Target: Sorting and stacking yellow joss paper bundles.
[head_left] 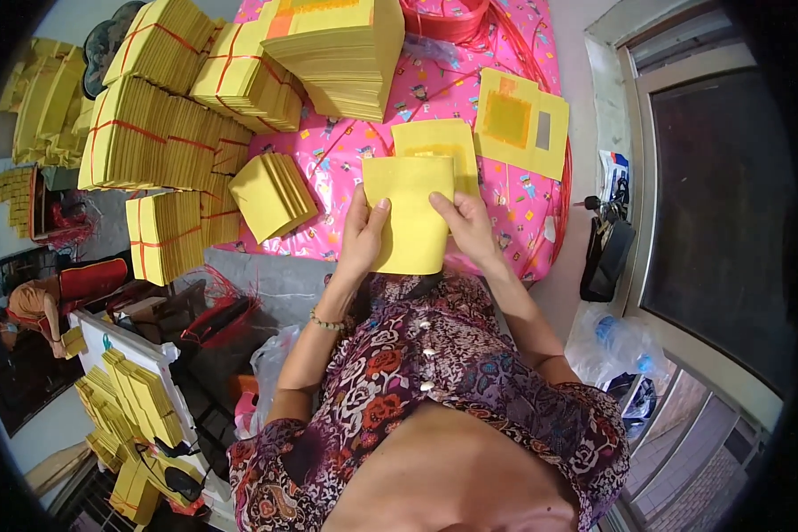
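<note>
Between my two hands is a yellow folded paper piece (pixel 410 217), held up over the near edge of the table. My left hand (pixel 363 232) grips its left side with the thumb on the front face. On its right side, my right hand (pixel 466 222) pinches it, thumb also in front. Just beyond lies another yellow sheet (pixel 436 137), partly covered by the held piece. To its right are yellow sheets (pixel 550 158) bearing an orange square and a grey rectangle. A small stack of folded yellow pieces (pixel 270 197) leans at the left of the table.
Bundles of yellow paper (pixel 124 133) tied with red strapping fill the left, beside a tall stack (pixel 350 80). Red strapping (pixel 452 22) coils at the back of the pink tablecloth (pixel 346 155). A plastic bottle (pixel 625 341) sits right. Another person (pixel 35 301) works far left.
</note>
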`<act>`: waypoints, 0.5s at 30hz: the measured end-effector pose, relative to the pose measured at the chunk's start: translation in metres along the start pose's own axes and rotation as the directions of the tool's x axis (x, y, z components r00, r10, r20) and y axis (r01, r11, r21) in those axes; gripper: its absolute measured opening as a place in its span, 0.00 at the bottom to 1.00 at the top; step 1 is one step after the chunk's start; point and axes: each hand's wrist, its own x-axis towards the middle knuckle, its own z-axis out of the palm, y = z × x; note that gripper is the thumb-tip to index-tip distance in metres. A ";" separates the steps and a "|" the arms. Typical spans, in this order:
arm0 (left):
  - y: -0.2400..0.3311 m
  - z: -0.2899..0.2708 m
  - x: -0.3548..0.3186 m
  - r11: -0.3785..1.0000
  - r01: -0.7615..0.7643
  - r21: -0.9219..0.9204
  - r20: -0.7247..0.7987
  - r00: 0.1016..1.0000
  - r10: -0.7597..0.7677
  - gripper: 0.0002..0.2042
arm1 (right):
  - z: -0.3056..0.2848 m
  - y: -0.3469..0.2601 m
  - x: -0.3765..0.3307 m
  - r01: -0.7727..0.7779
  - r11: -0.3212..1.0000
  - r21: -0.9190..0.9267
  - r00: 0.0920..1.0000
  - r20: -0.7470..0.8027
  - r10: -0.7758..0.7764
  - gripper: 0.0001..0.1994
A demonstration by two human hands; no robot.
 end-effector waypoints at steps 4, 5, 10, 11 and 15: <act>0.003 -0.002 0.003 0.994 0.044 -0.103 -0.062 0.997 -0.051 0.16 | 0.003 -0.007 -0.008 -0.086 0.996 0.006 0.993 0.085 0.085 0.14; 0.004 -0.005 0.003 0.995 0.042 -0.089 -0.014 0.999 -0.044 0.18 | 0.001 -0.004 -0.009 -0.103 0.993 -0.057 0.988 0.111 0.109 0.14; -0.002 -0.011 0.005 0.998 0.045 -0.033 -0.047 0.998 -0.046 0.18 | 0.002 0.002 -0.009 -0.113 0.983 -0.144 0.985 0.112 0.130 0.15; -0.002 -0.011 0.006 0.998 0.030 -0.047 -0.074 0.997 -0.033 0.18 | 0.001 0.003 -0.010 -0.143 0.978 -0.151 0.974 0.153 0.166 0.15; -0.001 -0.017 0.009 1.000 0.021 0.022 -0.085 0.996 -0.019 0.17 | 0.001 0.018 -0.014 -0.147 0.982 -0.115 0.968 0.190 0.167 0.16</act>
